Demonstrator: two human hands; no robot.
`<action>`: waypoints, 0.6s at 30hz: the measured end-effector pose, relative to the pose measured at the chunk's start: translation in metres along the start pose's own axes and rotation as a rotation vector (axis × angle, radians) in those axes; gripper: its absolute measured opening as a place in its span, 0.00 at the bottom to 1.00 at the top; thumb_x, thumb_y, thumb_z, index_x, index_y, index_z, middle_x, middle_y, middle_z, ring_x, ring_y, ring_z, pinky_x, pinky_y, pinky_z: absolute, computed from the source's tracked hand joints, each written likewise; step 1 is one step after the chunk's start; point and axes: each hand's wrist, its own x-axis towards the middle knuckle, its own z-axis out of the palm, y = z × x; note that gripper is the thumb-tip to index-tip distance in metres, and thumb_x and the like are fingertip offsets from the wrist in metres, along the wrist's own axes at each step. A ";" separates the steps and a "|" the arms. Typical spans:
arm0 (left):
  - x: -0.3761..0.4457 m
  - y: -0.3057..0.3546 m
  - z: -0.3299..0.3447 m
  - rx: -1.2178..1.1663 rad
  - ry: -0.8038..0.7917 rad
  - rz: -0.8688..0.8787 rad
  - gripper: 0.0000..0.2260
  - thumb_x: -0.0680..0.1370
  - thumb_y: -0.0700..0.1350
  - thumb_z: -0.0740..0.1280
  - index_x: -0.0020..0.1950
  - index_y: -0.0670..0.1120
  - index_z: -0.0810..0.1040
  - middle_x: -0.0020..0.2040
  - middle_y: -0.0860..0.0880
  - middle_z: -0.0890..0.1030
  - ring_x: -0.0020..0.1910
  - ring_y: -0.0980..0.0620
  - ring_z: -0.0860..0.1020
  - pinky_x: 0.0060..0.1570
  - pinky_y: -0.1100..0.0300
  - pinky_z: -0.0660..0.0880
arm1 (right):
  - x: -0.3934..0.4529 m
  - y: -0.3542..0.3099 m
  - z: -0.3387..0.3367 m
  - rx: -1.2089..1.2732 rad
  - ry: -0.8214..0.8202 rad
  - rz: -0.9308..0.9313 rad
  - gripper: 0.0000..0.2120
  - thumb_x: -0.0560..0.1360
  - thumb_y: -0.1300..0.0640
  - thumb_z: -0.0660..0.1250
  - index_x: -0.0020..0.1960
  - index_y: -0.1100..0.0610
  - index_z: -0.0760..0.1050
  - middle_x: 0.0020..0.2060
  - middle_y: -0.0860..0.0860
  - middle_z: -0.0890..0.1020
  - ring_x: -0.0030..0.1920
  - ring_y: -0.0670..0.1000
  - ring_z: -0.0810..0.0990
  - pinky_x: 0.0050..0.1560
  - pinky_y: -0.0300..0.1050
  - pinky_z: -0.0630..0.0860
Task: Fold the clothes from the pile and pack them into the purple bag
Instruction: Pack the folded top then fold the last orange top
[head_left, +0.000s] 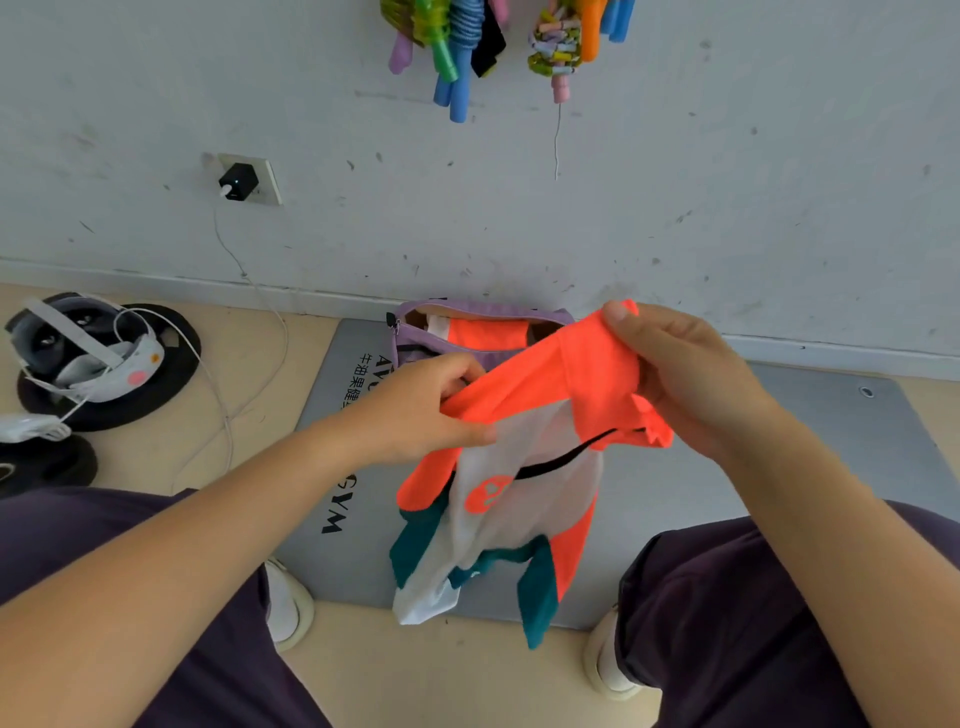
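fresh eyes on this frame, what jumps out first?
The bright orange, white and teal garment held up mid-frame, gripped by the left hand and right hand. Behind it, the open purple bag on the grey mat against the wall, with orange cloth already inside.

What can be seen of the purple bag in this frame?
The purple bag is a soft lilac fabric bag on the grey mat against the wall. Its top is unzipped and gaping, a dark zipper pull at its left end. Orange and white fabric already lies inside. The held orange garment and left hand hide its lower right part; neither hand visibly touches it.
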 end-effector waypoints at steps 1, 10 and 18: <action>0.002 -0.005 0.000 0.088 -0.023 -0.044 0.10 0.71 0.49 0.77 0.45 0.52 0.77 0.38 0.58 0.81 0.36 0.56 0.78 0.41 0.52 0.74 | 0.002 -0.001 -0.004 -0.027 0.045 -0.022 0.20 0.70 0.44 0.70 0.47 0.61 0.83 0.41 0.58 0.83 0.42 0.54 0.79 0.45 0.47 0.76; 0.003 -0.008 -0.011 -0.069 0.198 -0.054 0.11 0.77 0.48 0.71 0.41 0.41 0.80 0.33 0.43 0.76 0.32 0.55 0.69 0.35 0.60 0.65 | 0.008 0.004 -0.022 -0.252 0.238 -0.033 0.12 0.76 0.48 0.69 0.38 0.52 0.83 0.31 0.48 0.78 0.33 0.47 0.73 0.36 0.43 0.70; 0.001 -0.008 -0.023 -0.074 0.291 0.063 0.07 0.74 0.49 0.74 0.39 0.47 0.81 0.24 0.54 0.68 0.27 0.55 0.61 0.27 0.68 0.57 | 0.009 0.008 -0.028 -0.314 0.309 0.022 0.04 0.74 0.50 0.71 0.46 0.50 0.81 0.40 0.54 0.81 0.42 0.52 0.78 0.41 0.50 0.76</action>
